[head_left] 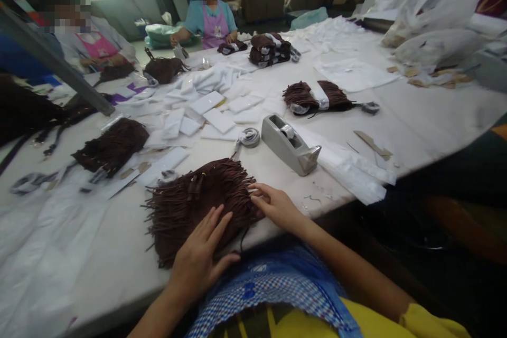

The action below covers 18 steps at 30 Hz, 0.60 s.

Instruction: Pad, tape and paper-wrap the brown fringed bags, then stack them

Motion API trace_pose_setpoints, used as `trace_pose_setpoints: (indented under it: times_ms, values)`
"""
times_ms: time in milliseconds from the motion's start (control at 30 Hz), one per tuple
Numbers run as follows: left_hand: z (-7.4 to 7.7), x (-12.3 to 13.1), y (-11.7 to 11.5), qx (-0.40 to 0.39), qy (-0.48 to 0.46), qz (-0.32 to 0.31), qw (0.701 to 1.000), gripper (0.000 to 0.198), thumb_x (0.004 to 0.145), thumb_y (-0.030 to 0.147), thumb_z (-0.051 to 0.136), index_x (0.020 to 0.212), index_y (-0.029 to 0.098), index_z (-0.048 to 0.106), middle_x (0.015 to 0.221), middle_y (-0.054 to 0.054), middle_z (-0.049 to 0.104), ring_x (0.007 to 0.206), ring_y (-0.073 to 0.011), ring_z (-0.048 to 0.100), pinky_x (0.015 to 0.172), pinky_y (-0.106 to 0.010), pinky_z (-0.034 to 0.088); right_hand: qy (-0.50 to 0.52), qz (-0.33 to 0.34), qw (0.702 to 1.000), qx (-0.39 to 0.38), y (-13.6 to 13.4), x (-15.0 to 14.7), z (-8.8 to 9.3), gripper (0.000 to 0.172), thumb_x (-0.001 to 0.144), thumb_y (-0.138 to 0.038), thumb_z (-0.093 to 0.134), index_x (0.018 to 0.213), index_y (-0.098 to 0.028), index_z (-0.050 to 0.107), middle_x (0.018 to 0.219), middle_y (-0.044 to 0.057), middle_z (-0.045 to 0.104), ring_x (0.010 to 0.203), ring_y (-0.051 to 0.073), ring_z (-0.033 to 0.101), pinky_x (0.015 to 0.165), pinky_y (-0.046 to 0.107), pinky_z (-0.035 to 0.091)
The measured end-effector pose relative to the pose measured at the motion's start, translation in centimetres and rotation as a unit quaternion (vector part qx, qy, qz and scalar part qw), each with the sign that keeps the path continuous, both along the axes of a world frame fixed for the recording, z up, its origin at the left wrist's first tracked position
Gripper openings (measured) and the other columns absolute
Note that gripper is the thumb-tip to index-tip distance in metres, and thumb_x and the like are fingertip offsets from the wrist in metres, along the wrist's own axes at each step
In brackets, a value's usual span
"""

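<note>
A brown fringed bag (pixel 190 200) lies on the white table (pixel 415 116) right in front of me. My left hand (pixel 200 256) rests flat on its near edge, fingers stretched out and spread. My right hand (pixel 275 206) touches the bag's right side, fingers curled lightly against the fringe. Neither hand lifts the bag.
A grey tape dispenser (pixel 291 145) and a tape roll (pixel 249 137) sit just beyond the bag. White paper pieces (pixel 214 111) and other brown fringed bags (pixel 113 145) (pixel 317 96) are scattered about. Two people (pixel 209 13) (pixel 85 42) work at the far side. Plastic sheets (pixel 39 243) lie left.
</note>
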<state>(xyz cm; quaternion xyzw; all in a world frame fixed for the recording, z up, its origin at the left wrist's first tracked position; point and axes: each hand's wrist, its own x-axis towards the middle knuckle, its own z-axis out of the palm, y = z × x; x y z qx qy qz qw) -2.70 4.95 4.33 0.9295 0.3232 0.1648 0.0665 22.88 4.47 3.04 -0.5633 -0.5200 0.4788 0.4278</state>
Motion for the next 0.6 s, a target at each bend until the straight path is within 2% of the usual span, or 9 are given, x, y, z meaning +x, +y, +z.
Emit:
trace_pose_setpoints:
  times_ms: [67,133,233,300,367,400,433,533,600]
  values:
    - [-0.4,0.3,0.3,-0.028,-0.032,0.028,0.999,0.061,0.093,0.038,0.056,0.150,0.025,0.038,0.150,-0.007,0.048,0.136,-0.0265,0.046,0.111,-0.043,0.043,-0.014,0.015,1.000,0.007,-0.1,0.7,0.0,0.037,0.087,-0.031,0.063,0.122,-0.018,0.063,0.096,0.005,0.070,0.071,0.014,0.066,0.064,0.025,0.052]
    - [-0.5,0.1,0.8,-0.096,-0.081,0.066,0.990,0.052,0.096,0.034,0.051,0.147,0.028,0.043,0.145,-0.003,0.054,0.132,-0.0219,0.051,0.112,-0.038,0.042,-0.073,0.067,0.995,0.022,0.0,1.5,0.4,0.042,0.081,-0.032,0.072,0.120,-0.019,0.066,0.086,0.002,0.070,0.071,0.014,0.063,0.067,0.024,0.050]
    - [-0.2,-0.8,1.6,-0.222,-0.140,0.145,0.954,0.048,0.096,0.044,0.051,0.141,0.028,0.051,0.141,-0.001,0.058,0.131,-0.0214,0.053,0.113,-0.037,0.040,-0.127,0.130,0.982,0.042,1.2,2.9,1.7,0.024,0.079,-0.029,0.073,0.101,-0.019,0.073,0.073,0.000,0.070,0.068,0.013,0.063,0.065,0.023,0.048]
    - [0.0,-1.4,1.9,-0.267,-0.188,0.206,0.923,0.049,0.094,0.050,0.050,0.137,0.025,0.056,0.141,-0.002,0.058,0.134,-0.0230,0.050,0.115,-0.040,0.035,-0.098,0.055,0.991,0.075,2.6,3.8,2.5,0.017,0.086,-0.031,0.065,0.093,-0.018,0.073,0.077,0.002,0.072,0.066,0.012,0.063,0.061,0.021,0.048]
    - [-0.1,-1.9,2.0,-0.286,-0.238,0.255,0.892,0.051,0.094,0.052,0.050,0.135,0.023,0.059,0.141,-0.004,0.058,0.135,-0.0243,0.048,0.117,-0.043,0.031,-0.036,-0.056,0.993,0.096,3.9,4.1,2.9,0.025,0.090,-0.038,0.059,0.095,-0.016,0.071,0.083,0.004,0.073,0.062,0.011,0.064,0.054,0.019,0.049]
    - [-0.3,-2.2,2.0,-0.292,-0.259,0.269,0.880,0.051,0.094,0.052,0.050,0.135,0.022,0.059,0.141,-0.005,0.058,0.135,-0.0247,0.048,0.117,-0.044,0.031,-0.005,-0.079,0.993,0.083,4.4,4.0,2.9,0.030,0.091,-0.043,0.058,0.094,-0.016,0.070,0.084,0.005,0.073,0.058,0.010,0.063,0.049,0.019,0.049]
    - [-0.5,-2.4,2.0,-0.295,-0.273,0.275,0.874,0.051,0.095,0.052,0.050,0.135,0.022,0.058,0.141,-0.006,0.058,0.135,-0.0251,0.049,0.117,-0.046,0.031,0.022,-0.070,0.996,0.055,4.7,3.7,2.7,0.036,0.090,-0.049,0.059,0.090,-0.014,0.070,0.082,0.006,0.072,0.054,0.010,0.063,0.045,0.018,0.049]
    - [-1.0,-2.9,1.8,-0.284,-0.278,0.256,0.881,0.048,0.095,0.048,0.052,0.135,0.022,0.058,0.139,-0.007,0.059,0.133,-0.0263,0.051,0.115,-0.050,0.032,0.097,0.059,0.989,-0.094,4.3,1.6,2.0,0.056,0.081,-0.068,0.061,0.073,-0.013,0.066,0.068,0.008,0.070,0.045,0.012,0.062,0.040,0.021,0.051]
    - [-1.1,-3.0,1.7,-0.262,-0.262,0.232,0.899,0.045,0.095,0.045,0.052,0.135,0.023,0.058,0.138,-0.007,0.060,0.132,-0.0267,0.052,0.113,-0.051,0.034,0.144,0.104,0.970,-0.165,3.7,-0.2,1.7,0.061,0.076,-0.075,0.060,0.070,-0.014,0.066,0.062,0.007,0.069,0.044,0.013,0.061,0.040,0.023,0.053]
